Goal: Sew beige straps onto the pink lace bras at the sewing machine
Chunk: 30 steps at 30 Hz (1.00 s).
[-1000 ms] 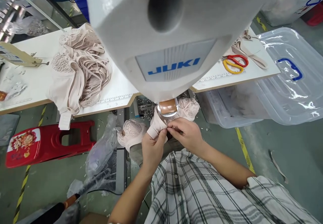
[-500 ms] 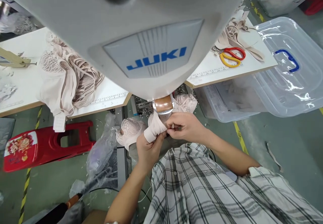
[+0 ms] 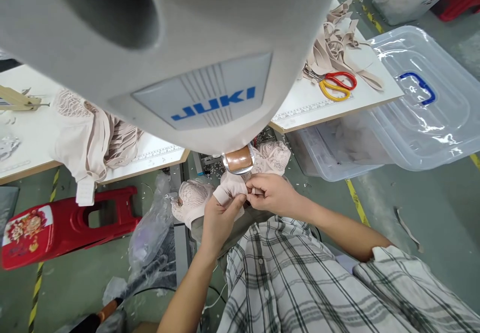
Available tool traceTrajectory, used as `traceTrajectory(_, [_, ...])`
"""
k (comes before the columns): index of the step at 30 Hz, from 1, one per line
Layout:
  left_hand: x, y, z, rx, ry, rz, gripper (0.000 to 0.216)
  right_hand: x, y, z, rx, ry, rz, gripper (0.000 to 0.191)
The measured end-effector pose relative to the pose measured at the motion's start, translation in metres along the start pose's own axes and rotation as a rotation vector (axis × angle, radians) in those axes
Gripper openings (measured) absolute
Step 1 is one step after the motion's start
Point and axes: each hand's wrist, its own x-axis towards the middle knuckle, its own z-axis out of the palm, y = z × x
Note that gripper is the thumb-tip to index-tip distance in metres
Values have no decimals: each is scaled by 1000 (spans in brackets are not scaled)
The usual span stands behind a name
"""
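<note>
A large white JUKI sewing machine head (image 3: 187, 63) fills the top of the view. Just under its copper-coloured end piece (image 3: 238, 159), my left hand (image 3: 221, 218) and my right hand (image 3: 272, 193) pinch a pale pink fabric band (image 3: 230, 190) between thumbs and fingers. The band belongs to a lace bra piece (image 3: 193, 198) that hangs to the left, with more lace (image 3: 273, 154) behind my right hand. Both hands are closed on the band, touching each other at the fingertips.
A white worktable (image 3: 157, 148) carries a pile of pink lace garments (image 3: 93, 138) at left. Red and yellow scissors (image 3: 335, 84) and loose straps (image 3: 333, 43) lie at right. Clear plastic bins (image 3: 412, 123) stand on the floor at right, a red stool (image 3: 56, 223) at left.
The view has dipped and shifted, so the machine head covers more of the frame. My hands stay pinched on the band, folding its end a little tighter under the machine.
</note>
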Motion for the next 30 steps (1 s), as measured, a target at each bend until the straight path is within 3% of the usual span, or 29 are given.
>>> traceTrajectory(5, [1, -4, -1, 119, 58, 18, 21, -1, -1, -7, 5, -14, 43, 8])
traceTrajectory(9, [4, 1, -6, 62, -53, 19, 24, -3, 3, -20, 215, -91, 175, 13])
traceTrajectory(12, [7, 9, -9, 102, -96, 25, 21, -6, 3, -28, 199, -71, 233, 15])
traceTrajectory(22, [2, 30, 3, 258, -159, 163, 19, -14, -6, -34, -8, -73, 29, 14])
traceTrajectory(30, [2, 32, 9, 238, -134, 57, 19, -12, -5, -38, 97, -132, 79, 12])
